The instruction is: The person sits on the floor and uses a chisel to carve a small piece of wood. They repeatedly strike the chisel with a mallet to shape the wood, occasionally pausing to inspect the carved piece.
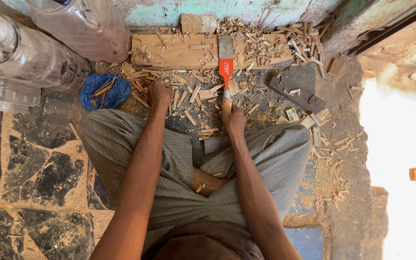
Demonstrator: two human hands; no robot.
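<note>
I sit cross-legged on a stone floor. My right hand grips the wooden handle of a wide chisel with an orange collar; its steel blade lies flat on a wooden plank ahead of me. My left hand rests knuckles-down among several small wood sticks and chips on the floor just before the plank; whether it holds a piece cannot be seen. Curled shavings cover the plank.
Two big clear plastic jars lie at the upper left, a crumpled blue bag beside them. A dark flat tool and a small box lie to the right. A painted wall runs behind the plank. Bright glare fills the right.
</note>
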